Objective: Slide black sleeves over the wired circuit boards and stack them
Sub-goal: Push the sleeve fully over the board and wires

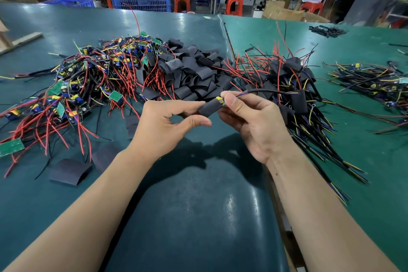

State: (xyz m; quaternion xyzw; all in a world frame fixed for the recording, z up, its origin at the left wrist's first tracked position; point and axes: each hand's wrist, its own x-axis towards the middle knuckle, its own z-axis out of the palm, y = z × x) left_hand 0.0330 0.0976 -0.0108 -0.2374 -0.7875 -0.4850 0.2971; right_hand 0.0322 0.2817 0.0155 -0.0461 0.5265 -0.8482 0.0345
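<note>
Both hands pinch one job: left hand (163, 123) holds a sleeve (209, 109), right hand (249, 117) feeds its board (220, 101) (nearly covered); many bare boards (88, 77) remain.

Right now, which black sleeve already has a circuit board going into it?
The black sleeve held between the left hand and right hand; a board tip pokes from its end. The sleeve pile lies empty.

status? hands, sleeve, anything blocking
Left hand grip on black sleeve. Right hand pinches the board's wires; board nearly all inside, one end showing. Nothing in the way.
</note>
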